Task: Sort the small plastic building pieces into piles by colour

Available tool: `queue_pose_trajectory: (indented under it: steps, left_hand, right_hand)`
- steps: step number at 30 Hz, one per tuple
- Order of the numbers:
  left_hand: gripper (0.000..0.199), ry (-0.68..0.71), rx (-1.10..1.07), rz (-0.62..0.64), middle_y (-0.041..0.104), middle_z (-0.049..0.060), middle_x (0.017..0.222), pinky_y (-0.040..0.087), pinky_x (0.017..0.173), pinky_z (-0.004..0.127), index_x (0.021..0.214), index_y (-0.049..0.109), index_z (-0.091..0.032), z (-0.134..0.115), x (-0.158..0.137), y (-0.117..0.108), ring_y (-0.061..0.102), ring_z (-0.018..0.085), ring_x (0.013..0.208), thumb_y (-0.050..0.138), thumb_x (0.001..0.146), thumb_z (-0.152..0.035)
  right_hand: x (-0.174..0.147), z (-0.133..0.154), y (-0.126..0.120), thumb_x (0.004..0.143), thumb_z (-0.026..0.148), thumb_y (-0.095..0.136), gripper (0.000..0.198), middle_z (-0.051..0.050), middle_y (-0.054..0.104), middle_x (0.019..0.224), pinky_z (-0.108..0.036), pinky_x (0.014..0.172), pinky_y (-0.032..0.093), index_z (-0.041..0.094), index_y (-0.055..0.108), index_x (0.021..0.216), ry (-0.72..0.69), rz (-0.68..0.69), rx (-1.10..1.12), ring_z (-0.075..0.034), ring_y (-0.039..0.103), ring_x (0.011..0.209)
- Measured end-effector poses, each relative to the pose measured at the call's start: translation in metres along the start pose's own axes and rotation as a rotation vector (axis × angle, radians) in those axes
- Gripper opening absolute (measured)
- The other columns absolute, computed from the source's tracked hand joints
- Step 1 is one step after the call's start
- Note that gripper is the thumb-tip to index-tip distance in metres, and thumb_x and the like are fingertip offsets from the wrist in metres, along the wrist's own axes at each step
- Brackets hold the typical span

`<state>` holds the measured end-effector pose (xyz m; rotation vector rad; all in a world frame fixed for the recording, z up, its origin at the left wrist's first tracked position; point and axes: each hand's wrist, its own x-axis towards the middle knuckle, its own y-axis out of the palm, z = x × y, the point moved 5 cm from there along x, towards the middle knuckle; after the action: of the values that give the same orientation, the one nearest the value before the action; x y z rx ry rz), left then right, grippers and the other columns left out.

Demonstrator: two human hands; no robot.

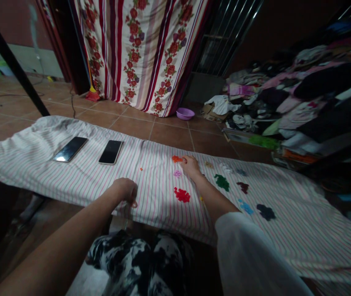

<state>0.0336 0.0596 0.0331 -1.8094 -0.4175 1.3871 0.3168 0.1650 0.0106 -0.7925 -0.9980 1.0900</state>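
My right hand [191, 166] reaches over the striped cloth, its bent fingertips at the edge of a pile of small orange pieces [177, 158]. Whatever lies between those fingertips is too small to make out. Just below are a small pink pile [177, 173] and a larger red pile [182, 195]. Near the cloth's front edge, my left hand [126, 191] is curled with its fingers turned down, hiding what may be inside. A single orange piece [141, 169] lies beyond it. Some yellow [201, 199] shows beside my right forearm.
Green [221, 182], maroon [242, 187], light blue [245, 206] and dark navy [266, 211] piles lie right of my forearm, with beige, white and grey ones behind. Two phones [111, 152] rest at left on the striped cloth [150, 185]. A purple basin [185, 114] stands on the floor.
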Motion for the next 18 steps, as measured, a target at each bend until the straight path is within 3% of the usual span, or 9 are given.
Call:
queue_pose_trajectory:
  steps: [6,11,18]
  left_hand:
    - [0.045,-0.017,-0.002,-0.022,0.07,0.007,0.104,0.049,0.08,0.03,0.099,0.069,-0.023,-0.002,-0.006,-0.004,0.064,0.024,0.096,0.076,0.06,-0.045]
    - [0.046,-0.029,-0.018,0.015,0.07,0.008,0.099,0.051,0.072,0.03,0.098,0.07,-0.021,-0.003,-0.006,-0.005,0.066,0.023,0.084,0.076,0.058,-0.044]
    - [0.044,-0.027,-0.011,-0.013,0.07,0.007,0.099,0.051,0.074,0.029,0.093,0.069,-0.023,0.0,-0.001,-0.002,0.065,0.023,0.088,0.077,0.057,-0.048]
  right_hand:
    - [0.008,0.001,0.007,0.074,0.012,0.056,0.031,-0.009,0.069,0.098,-0.026,0.084,0.044,0.013,0.069,0.102,0.059,0.02,-0.074,-0.02,0.061,0.091]
    - [0.011,0.007,0.014,0.076,0.012,0.054,0.033,-0.007,0.07,0.102,-0.027,0.085,0.045,0.017,0.068,0.106,0.005,0.065,0.018,-0.019,0.062,0.093]
    - [0.007,0.008,0.01,0.079,0.009,0.047,0.04,-0.007,0.067,0.112,-0.028,0.092,0.045,0.018,0.064,0.114,-0.006,0.054,0.089,-0.018,0.061,0.101]
